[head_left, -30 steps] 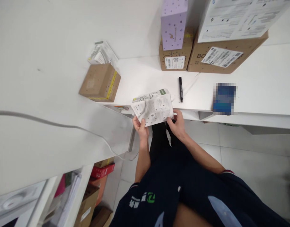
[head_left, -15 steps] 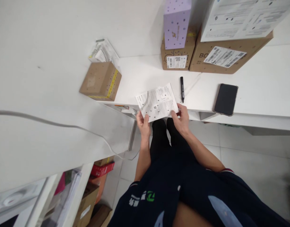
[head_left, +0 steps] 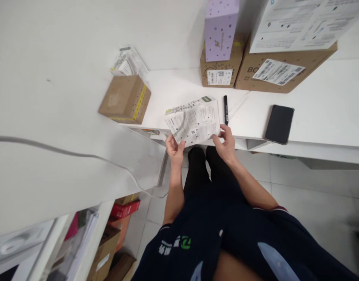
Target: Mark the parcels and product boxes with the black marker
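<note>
Between my hands is a white printed carton [head_left: 193, 125], tilted over the desk's front edge. Its broad face carries small text, a square code and a few dots; along the far side shows a narrower face with larger lettering and a green patch. My left hand [head_left: 175, 150] grips the near left corner, thumb on top. At the near right corner my right hand [head_left: 225, 144] pinches the carton, its thumb over the edge. The fingers beneath are partly hidden. A black marker pen [head_left: 225, 110] lies on the desk just beyond my right hand.
On the left stands a small brown box [head_left: 125, 99] with yellow tape, and behind it a crumpled-looking printed packet [head_left: 129, 62]. Brown cartons [head_left: 280, 72] at the back carry a purple box [head_left: 220, 33] and a white printed box [head_left: 302, 27]. A black phone-like device [head_left: 280, 124] lies right. A cable [head_left: 88, 155] crosses left.
The carton has tipped so that its lettered far face now shows beyond the broad one. Both hands keep their grip; the left has shifted slightly left.
</note>
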`<state>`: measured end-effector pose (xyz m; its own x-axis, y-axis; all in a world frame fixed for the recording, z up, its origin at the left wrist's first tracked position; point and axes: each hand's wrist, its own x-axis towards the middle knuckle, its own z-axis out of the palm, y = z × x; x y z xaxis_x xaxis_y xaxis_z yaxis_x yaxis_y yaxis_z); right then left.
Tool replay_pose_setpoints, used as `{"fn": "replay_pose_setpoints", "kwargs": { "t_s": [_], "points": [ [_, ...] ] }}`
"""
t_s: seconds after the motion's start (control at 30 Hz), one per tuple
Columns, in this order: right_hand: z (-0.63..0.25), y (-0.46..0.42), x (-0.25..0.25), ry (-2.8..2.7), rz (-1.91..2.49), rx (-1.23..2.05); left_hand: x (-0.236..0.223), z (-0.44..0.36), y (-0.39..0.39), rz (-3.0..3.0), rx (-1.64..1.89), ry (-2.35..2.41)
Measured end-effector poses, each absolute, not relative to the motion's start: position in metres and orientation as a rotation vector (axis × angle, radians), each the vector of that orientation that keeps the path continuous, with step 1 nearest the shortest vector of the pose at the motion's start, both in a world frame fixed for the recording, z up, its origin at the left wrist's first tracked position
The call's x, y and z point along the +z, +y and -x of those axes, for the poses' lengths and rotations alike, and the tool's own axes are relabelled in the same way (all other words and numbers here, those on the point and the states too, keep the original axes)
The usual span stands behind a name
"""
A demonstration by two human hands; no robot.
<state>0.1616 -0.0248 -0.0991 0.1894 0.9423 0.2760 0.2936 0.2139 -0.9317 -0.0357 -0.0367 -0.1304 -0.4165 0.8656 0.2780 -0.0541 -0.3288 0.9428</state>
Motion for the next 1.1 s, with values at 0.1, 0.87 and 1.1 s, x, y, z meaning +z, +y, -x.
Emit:
{"fn": "replay_pose_setpoints", "kwargs": {
  "t_s": [0.1,0.87,1.1],
  "points": [
    [-0.164,-0.013,-0.098,-1.422,1.33,0.62,-0.132,0.04,-0.024,-1.293,1.844,1.299],
    [-0.203,0.061,-0.069,-1.72,2.153,0.465,-0.079,0.024,-0.007,-1.894,1.61,1.797],
    [-0.214,0.073,-0.07,-1.689,2.134,0.603,-0.068,0.013,0.004,-1.878,1.517,1.907]
  ]
}}
